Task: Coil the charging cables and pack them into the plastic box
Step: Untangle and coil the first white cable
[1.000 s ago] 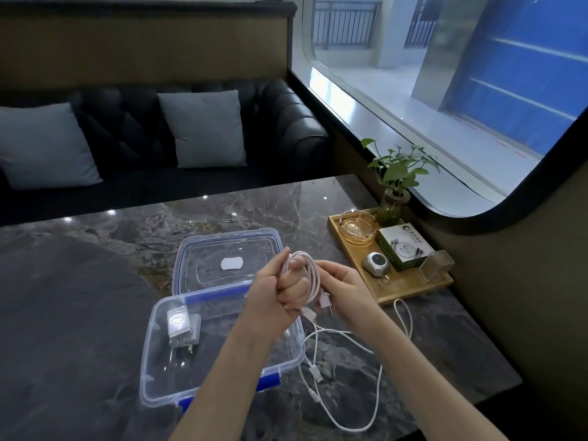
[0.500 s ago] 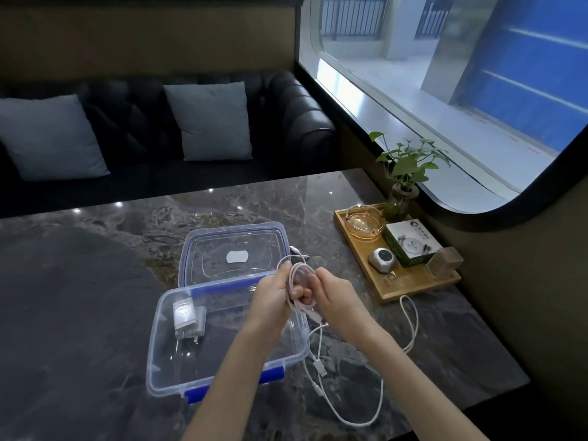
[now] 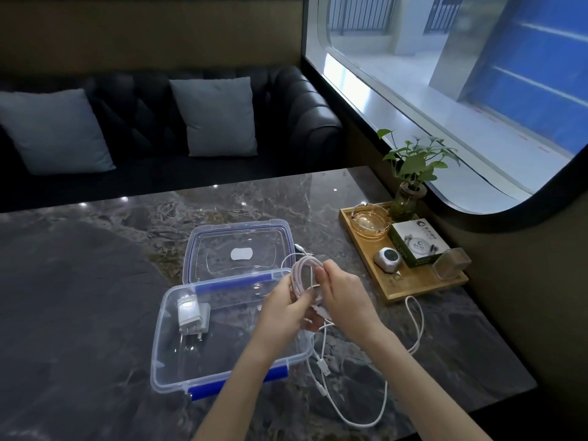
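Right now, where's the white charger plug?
Head view: the white charger plug lies inside the clear plastic box, in its far-left corner, left of both hands and in front of the detached lid.

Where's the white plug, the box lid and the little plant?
white plug [image 3: 191, 316], head view, on its body inside the box.
box lid [image 3: 273, 232], head view, on its clear top.
little plant [image 3: 413, 163], head view, on its leaves.

1 head view looks down, close over the table [image 3: 95, 281]
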Demonstrator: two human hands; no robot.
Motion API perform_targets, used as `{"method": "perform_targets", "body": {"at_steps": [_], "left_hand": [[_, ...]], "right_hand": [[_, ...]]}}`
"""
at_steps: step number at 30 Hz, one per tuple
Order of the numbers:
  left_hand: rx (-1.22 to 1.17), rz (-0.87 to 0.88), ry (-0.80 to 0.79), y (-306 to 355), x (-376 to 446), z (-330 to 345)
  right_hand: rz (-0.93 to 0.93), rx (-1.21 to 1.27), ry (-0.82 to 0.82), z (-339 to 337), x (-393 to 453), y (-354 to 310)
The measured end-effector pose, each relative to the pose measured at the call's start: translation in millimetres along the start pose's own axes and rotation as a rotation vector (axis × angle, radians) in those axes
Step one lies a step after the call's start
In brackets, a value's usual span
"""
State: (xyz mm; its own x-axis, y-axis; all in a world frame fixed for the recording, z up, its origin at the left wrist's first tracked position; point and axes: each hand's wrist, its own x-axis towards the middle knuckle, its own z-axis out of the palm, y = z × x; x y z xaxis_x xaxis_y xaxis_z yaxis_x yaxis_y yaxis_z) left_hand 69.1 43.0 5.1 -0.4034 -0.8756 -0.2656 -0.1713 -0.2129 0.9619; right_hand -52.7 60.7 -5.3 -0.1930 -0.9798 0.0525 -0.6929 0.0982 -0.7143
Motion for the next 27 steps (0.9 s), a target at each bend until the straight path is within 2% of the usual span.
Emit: {"method": "perform_targets", "body": {"at_steps": [3,7,13,18,19,24,27], "left_hand": [[-0.208,-0.096,-0.027,-0.1,0.0,-1.6],[-0.453,-0.176,-0.048,-3.0,-1.4,1.5],[-0.161,-0.089,0.028,-0.8,-5.1,-5.5],[0.365,0.254,0.245,-8.2,-6.5,-10.4],[0.412,0.294,0.260,-9.4,-7.5,-9.9],[0.477,0.385,0.398,-13.2,-3.0,-11.9],[0.425,0.393,0.452,-11.7,2.1,-15.6]], "right_hand": [[-0.046,-0.052,0.051,3.2,0.1,-2.8],[-0.050,0.052,0.126,5.2,1.7,-3.3],[-0.049,-0.065,0.118,0.0,2.9,6.7],[-0.013,-0.061,0.128,-2.3,5.5,11.0],[-0.011,-0.042,0.123,-2.1,6.0,11.1],[0.007,0.116,0.042,-6.0,4.9,8.6],[0.004,0.161,0.018,-8.3,3.6,6.8]]}}
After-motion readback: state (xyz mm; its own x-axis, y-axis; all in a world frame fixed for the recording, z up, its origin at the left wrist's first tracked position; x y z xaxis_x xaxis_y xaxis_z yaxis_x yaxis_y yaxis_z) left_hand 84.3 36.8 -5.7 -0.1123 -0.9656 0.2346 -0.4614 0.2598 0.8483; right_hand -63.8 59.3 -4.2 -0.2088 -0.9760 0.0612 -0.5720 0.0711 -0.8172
